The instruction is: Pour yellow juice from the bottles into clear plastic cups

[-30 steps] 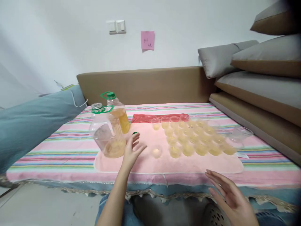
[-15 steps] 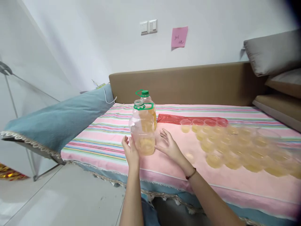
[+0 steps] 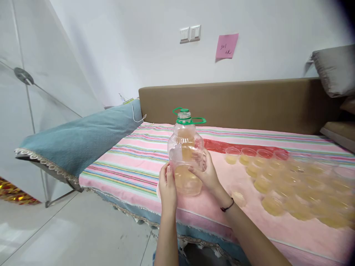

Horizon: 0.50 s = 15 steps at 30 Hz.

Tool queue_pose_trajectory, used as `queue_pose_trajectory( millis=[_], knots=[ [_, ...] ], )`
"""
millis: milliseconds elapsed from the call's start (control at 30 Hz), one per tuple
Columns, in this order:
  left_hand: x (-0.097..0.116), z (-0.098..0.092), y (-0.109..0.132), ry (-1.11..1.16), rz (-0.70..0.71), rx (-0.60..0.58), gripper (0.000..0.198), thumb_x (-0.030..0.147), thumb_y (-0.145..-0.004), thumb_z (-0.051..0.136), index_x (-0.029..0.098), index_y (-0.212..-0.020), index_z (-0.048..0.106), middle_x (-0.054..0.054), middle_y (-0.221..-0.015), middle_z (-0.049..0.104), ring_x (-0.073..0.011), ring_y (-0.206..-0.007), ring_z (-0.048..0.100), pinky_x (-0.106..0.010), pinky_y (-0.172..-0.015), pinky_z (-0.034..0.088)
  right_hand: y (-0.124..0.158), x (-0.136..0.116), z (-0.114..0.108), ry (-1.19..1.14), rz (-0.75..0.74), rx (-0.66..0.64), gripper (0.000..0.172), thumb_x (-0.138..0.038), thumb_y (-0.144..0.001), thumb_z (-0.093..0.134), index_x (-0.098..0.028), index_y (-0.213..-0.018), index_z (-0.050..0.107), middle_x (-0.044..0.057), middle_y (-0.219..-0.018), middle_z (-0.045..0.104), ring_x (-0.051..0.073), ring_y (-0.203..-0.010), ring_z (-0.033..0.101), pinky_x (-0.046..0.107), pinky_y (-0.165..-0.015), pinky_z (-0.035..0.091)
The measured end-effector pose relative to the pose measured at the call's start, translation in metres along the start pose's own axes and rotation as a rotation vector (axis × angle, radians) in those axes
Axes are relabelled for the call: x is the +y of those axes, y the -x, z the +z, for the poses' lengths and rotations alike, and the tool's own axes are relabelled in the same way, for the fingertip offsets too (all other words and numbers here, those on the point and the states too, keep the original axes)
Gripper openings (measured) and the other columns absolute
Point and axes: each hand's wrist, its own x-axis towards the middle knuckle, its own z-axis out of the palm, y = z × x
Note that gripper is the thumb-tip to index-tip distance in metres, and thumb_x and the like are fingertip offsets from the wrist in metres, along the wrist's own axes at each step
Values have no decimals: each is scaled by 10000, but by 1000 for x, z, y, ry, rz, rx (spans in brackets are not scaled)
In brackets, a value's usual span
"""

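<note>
A clear plastic jug (image 3: 184, 146) stands upright before me, uncapped, with a green handle ring at its neck and pale yellow liquid in its lower part. My left hand (image 3: 168, 184) presses against its left side. My right hand (image 3: 206, 175) wraps round its right side, thumb across the front. Directly behind it is a second jug with a green cap (image 3: 184, 110), mostly hidden. To the right, several clear plastic cups (image 3: 273, 203) hold yellow liquid in close rows. One separate cup (image 3: 238, 197) sits by my right wrist; its contents are unclear.
A pink striped cloth (image 3: 122, 159) covers the seat. Red plastic film (image 3: 215, 145) lies behind the cups. A brown backrest (image 3: 227, 103) runs along the wall, a blue-covered armrest (image 3: 83, 133) is at left, and a grey cushion (image 3: 335, 70) is at right.
My hands have come in from beside the front jug and now hold both its sides. The camera view has shifted, and the front jug now hides more of the capped one.
</note>
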Motion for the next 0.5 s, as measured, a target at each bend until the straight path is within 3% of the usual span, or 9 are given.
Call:
queue_pose_trajectory(
  millis=[100, 233, 367, 500],
  knots=[
    [13, -1, 8, 187, 5, -133, 452, 552, -864, 534, 224, -1173, 575, -82, -1302, 601, -247, -1262, 526, -367, -1061, 420, 12, -36, -24, 18, -10, 8, 918, -605, -667, 770, -278, -1426, 373, 122, -1289, 611, 304, -1201, 586, 489, -1009, 489],
    [35, 12, 27, 348, 26, -528, 730, 623, -719, 692, 227, -1305, 511, -109, -1387, 552, -305, -1276, 515, -392, -1019, 461, 38, -83, -74, 93, -30, 12, 792, -629, -723, 714, -304, -1396, 454, 91, -1247, 649, 301, -1159, 610, 471, -976, 508],
    [51, 40, 61, 440, -136, -921, 930, 561, -606, 821, 240, -1387, 433, -136, -1348, 572, -339, -1219, 560, -426, -976, 490, 78, -115, -141, 275, 43, 59, 733, -592, -729, 724, -337, -1383, 512, 86, -1311, 643, 337, -1223, 581, 488, -1030, 468],
    [53, 77, 105, 530, -328, -1202, 1021, 470, -538, 891, 259, -1401, 387, -161, -1320, 579, -359, -1135, 619, -463, -892, 524, 122, -135, -203, 528, 122, 164, 691, -581, -730, 708, -342, -1362, 564, 103, -1401, 596, 357, -1272, 558, 457, -1047, 470]
  ],
)
